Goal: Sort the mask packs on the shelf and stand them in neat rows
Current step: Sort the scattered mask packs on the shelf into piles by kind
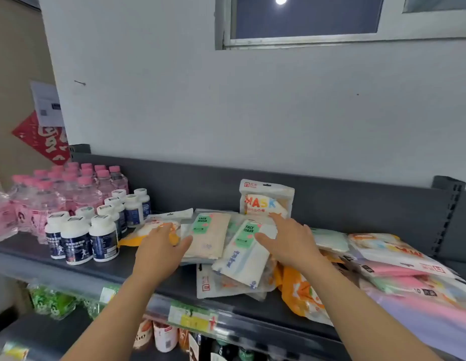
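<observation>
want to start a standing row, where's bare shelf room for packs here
Bare: a narrow strip along the back panel right of the standing MASK pack, and the front shelf between the white bottles and the flat pile. Crowded: that pile, under the left hand and right hand, and the stacked packs at right.

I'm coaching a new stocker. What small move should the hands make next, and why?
Probably the right hand should grip the top FACE MASK pack by its thumb and stand it beside the upright MASK pack against the shelf back. Only that pack stands. The other packs lie flat in a heap, and the left hand holds nothing either.
</observation>
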A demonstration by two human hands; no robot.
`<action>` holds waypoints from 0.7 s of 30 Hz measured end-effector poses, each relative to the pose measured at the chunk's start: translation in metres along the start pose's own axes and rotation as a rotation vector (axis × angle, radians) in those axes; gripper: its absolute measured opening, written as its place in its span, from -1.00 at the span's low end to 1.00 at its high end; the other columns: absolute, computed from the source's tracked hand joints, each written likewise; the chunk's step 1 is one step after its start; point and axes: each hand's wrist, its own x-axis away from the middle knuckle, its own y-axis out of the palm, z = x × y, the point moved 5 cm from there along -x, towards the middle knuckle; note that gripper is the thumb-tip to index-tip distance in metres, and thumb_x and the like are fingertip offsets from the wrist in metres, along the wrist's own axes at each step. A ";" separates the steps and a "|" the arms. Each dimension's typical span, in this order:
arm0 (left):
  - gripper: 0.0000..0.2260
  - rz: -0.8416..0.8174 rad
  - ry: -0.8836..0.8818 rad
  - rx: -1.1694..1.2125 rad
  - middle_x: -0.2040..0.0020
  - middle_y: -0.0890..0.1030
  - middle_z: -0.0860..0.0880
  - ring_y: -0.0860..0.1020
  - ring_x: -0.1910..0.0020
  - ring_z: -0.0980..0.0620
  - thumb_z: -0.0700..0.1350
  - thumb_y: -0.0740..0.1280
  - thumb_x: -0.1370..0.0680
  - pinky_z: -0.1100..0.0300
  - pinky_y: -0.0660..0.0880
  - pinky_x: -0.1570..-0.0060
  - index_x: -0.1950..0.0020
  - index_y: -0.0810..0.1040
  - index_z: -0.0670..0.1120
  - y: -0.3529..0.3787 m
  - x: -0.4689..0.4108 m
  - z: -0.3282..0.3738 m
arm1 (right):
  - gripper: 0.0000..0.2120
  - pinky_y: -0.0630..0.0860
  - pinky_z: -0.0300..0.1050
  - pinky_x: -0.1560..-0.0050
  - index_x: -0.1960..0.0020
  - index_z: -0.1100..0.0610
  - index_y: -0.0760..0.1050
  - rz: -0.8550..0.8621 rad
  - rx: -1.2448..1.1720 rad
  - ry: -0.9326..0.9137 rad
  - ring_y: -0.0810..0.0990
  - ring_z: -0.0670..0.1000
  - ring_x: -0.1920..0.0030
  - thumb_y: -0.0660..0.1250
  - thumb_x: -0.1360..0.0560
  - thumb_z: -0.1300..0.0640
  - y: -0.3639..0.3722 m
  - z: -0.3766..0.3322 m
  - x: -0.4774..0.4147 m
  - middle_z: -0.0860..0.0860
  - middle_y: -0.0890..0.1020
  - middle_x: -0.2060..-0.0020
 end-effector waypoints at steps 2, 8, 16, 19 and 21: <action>-0.33 -0.026 0.007 -0.061 -0.48 0.37 -0.10 0.38 -0.42 -0.09 0.26 0.25 -0.54 0.03 0.38 -0.30 -0.52 0.28 -0.11 0.000 -0.014 -0.006 | -0.17 0.11 0.22 -0.48 -0.55 -0.08 0.06 -0.046 0.121 0.072 0.28 0.16 -0.46 0.09 -0.41 -0.48 0.011 -0.004 -0.014 0.06 0.31 -0.49; -0.22 -0.276 0.078 -0.265 -0.44 0.42 -0.10 0.37 -0.41 -0.11 0.42 0.11 -0.49 -0.05 0.19 -0.42 -0.54 0.18 -0.07 0.031 -0.052 0.004 | -0.04 0.14 0.25 -0.44 -0.51 -0.09 0.07 -0.207 0.186 0.166 0.29 0.14 -0.45 0.19 -0.26 -0.55 0.041 -0.011 -0.034 -0.01 0.32 -0.47; -0.14 -0.365 0.136 -0.226 -0.49 0.33 -0.04 0.29 -0.46 -0.06 0.42 0.22 -0.45 -0.05 0.14 -0.47 -0.57 0.08 -0.06 0.065 -0.059 0.020 | -0.12 0.32 0.15 -0.40 -0.51 -0.06 0.10 -0.122 -0.098 0.159 0.27 0.13 -0.44 0.49 -0.34 -0.17 0.046 -0.016 -0.040 0.07 0.14 -0.49; -0.16 -0.318 0.091 -0.014 -0.44 0.36 -0.08 0.38 -0.37 -0.08 0.28 0.42 -0.40 0.01 0.35 -0.34 -0.53 0.16 -0.05 0.060 -0.057 0.026 | -0.26 0.48 0.01 -0.29 -0.47 0.02 0.24 0.003 -0.367 0.278 0.47 0.13 -0.25 0.50 -0.39 0.13 0.036 -0.002 -0.040 0.08 0.21 -0.40; -0.16 -0.295 0.051 0.179 -0.42 0.32 -0.08 0.42 -0.28 -0.06 0.11 0.54 -0.37 0.06 0.40 -0.21 -0.51 0.17 -0.03 0.054 -0.052 0.032 | -0.37 0.56 0.02 -0.19 -0.42 0.04 0.34 0.079 -0.493 0.335 0.53 0.12 -0.18 0.45 -0.42 0.26 0.028 0.006 -0.041 0.08 0.35 -0.35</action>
